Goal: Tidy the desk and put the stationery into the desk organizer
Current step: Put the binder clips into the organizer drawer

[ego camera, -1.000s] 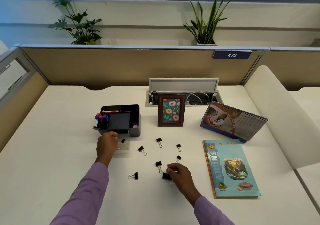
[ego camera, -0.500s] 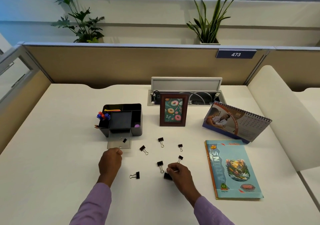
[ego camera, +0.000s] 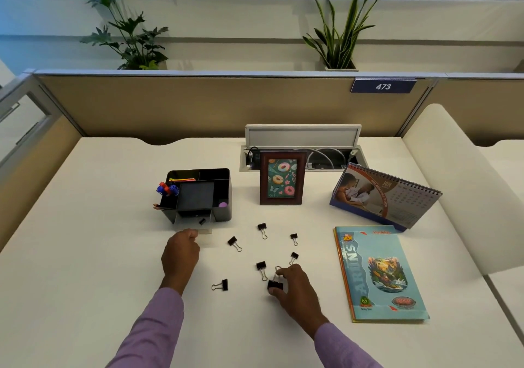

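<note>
Desk (ego camera: 93, 254): my bare work surface, where I sit with both arms stretched forward over the scattered clips.
Book (ego camera: 380, 272): flat at my right, well apart from the clips; I judge it needs no moving for now.
Calendar (ego camera: 388, 194): upright behind the book, out of my reach path.
Picture frame (ego camera: 283, 177): upright at the middle back, just right of the organizer.
Desk organizer (ego camera: 202, 194): black, at my left front; pens fill its left compartment, a purple thing lies in its right one, and the middle tray looks bare.
Drawer (ego camera: 194, 223): the organizer's clear little drawer is pulled out toward me with one clip (ego camera: 202, 221) lying in it, so I judge it is where the clips go.
Left hand (ego camera: 181, 255): curled almost to a fist, fingertips touching the drawer's front edge; I hold it there to keep the drawer out and steady, and I cannot tell whether I truly pinch the edge.
Right hand (ego camera: 295, 288): fingers and thumb closed on a binder clip (ego camera: 275, 284) at the desk, its wire loop poking up by my fingers.
Loose clips: six lie between my hands and the frame, the nearest (ego camera: 261, 267) just beside my right fingers, another (ego camera: 221, 285) apart at my left.
Step, as I judge: carry this clip to the drawer; most are not yet in.
</note>
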The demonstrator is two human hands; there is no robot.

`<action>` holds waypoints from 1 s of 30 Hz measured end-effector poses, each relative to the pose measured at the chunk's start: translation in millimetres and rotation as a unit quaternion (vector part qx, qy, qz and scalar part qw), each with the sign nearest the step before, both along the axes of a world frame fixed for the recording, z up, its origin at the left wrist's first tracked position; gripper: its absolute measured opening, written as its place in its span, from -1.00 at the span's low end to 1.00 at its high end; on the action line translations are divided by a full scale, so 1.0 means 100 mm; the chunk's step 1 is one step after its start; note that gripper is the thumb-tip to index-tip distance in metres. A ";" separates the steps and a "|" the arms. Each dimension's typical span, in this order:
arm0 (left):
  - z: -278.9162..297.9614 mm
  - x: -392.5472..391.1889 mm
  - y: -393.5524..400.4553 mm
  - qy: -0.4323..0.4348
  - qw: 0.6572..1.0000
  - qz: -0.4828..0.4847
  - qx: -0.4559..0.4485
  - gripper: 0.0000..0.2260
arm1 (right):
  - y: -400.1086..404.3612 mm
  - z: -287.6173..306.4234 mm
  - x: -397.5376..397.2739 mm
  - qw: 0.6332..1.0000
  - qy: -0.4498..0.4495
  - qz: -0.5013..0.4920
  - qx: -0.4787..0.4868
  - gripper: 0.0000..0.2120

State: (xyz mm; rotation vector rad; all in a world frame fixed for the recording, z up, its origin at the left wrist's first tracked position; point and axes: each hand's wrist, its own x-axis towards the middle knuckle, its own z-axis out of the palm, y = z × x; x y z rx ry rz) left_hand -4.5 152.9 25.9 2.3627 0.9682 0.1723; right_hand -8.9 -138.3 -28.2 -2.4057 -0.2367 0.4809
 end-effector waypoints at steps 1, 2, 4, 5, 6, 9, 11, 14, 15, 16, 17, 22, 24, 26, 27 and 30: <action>0.00 -0.01 -0.01 0.000 1.000 0.005 -0.003 -0.78 | -0.01 0.00 -0.01 1.000 0.007 0.014 -0.019 -0.58; 0.00 -0.02 -0.03 0.000 1.000 0.010 -0.008 -0.79 | -0.01 0.00 -0.01 0.999 0.008 0.030 -0.037 -0.56; 0.00 -0.04 -0.12 0.002 1.000 0.013 -0.015 -0.79 | -0.01 -0.02 -0.02 0.996 -0.002 0.059 -0.067 -0.55; 0.01 -0.06 -0.17 0.004 1.000 0.012 -0.020 -0.80 | -0.01 -0.02 -0.03 0.995 -0.010 0.068 -0.078 -0.57; 0.01 -0.07 -0.22 0.004 1.000 0.009 -0.027 -0.80 | -0.01 -0.04 -0.03 0.993 -0.018 0.076 -0.088 -0.59; 0.02 -0.10 -0.42 0.008 0.999 -0.014 -0.049 -0.79 | 0.01 -0.05 -0.03 0.988 -0.045 0.096 -0.109 -0.69; 0.02 -0.12 -0.53 0.011 0.998 -0.029 -0.062 -0.79 | 0.02 -0.05 -0.02 0.987 -0.057 0.103 -0.110 -0.74; 0.00 -0.16 -0.70 0.017 0.993 -0.072 -0.095 -0.80 | 0.02 -0.02 -0.03 0.990 -0.060 0.093 -0.085 -0.75; 0.01 -0.17 -0.76 0.017 0.989 -0.091 -0.115 -0.81 | 0.03 -0.01 -0.02 0.993 -0.061 0.080 -0.064 -0.76; 0.01 -0.18 -0.82 0.019 0.984 -0.111 -0.141 -0.84 | 0.04 0.02 -0.02 0.995 -0.069 0.065 -0.041 -0.77; 0.00 -0.19 -0.87 0.021 0.977 -0.129 -0.169 -0.89 | 0.05 0.05 -0.02 0.995 -0.082 0.050 -0.017 -0.79; 0.06 -0.18 -1.06 0.032 0.916 -0.158 -0.367 -0.82 | 0.20 0.24 0.04 0.986 -0.150 0.020 0.067 -0.81; 0.11 -0.18 -1.07 0.021 0.903 -0.157 -0.399 -0.86 | 0.25 0.29 0.07 0.983 -0.160 0.019 0.085 -0.79; 0.15 -0.17 -1.03 0.012 0.900 -0.142 -0.411 -0.86 | 0.28 0.34 0.08 0.981 -0.161 0.024 0.102 -0.69; 0.18 -0.16 -1.00 0.002 0.901 -0.122 -0.416 -0.86 | 0.29 0.36 0.08 0.981 -0.156 0.026 0.109 -0.61; 0.26 -0.12 -0.73 -0.065 0.915 -0.015 -0.398 -0.83 | 0.27 0.40 0.07 0.984 -0.129 0.010 0.120 -0.42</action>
